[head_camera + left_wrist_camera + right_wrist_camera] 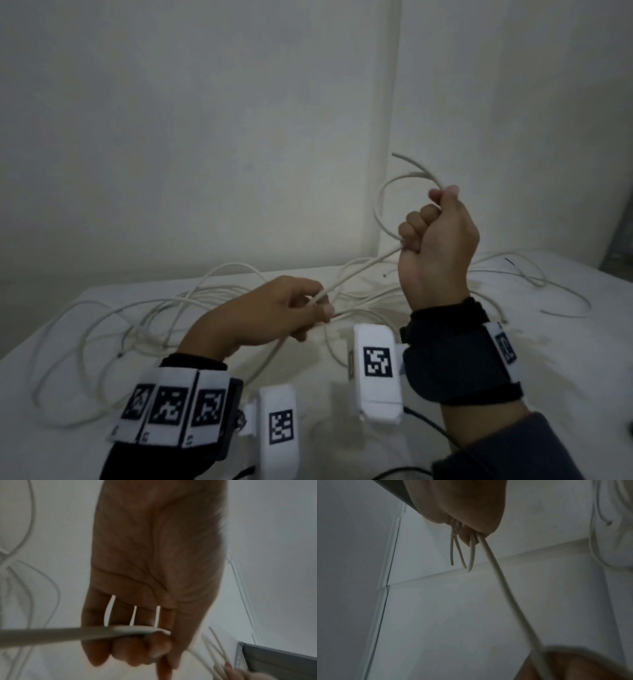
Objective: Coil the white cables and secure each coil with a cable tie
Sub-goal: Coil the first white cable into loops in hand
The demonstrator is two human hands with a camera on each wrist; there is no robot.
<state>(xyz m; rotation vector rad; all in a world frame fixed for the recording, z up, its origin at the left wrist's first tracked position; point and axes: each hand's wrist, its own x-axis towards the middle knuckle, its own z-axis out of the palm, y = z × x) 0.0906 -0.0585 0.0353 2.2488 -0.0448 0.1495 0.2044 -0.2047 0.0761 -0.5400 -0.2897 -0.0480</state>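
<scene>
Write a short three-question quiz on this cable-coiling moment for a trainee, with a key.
1. True or false: the right hand is raised above the table in a fist around loops of white cable.
2. The left hand is: A) flat on the table; B) pinching the stretch of cable that runs up to the right hand; C) holding a cable tie.
3. Fill in: more loose cable lies spread on the ____.

Key: 1 true; 2 B; 3 table.

Two hands: left hand (274,308), right hand (436,240). One cable (359,270) spans between them. Loose cables (102,318) beneath them: count indeterminate.
</scene>
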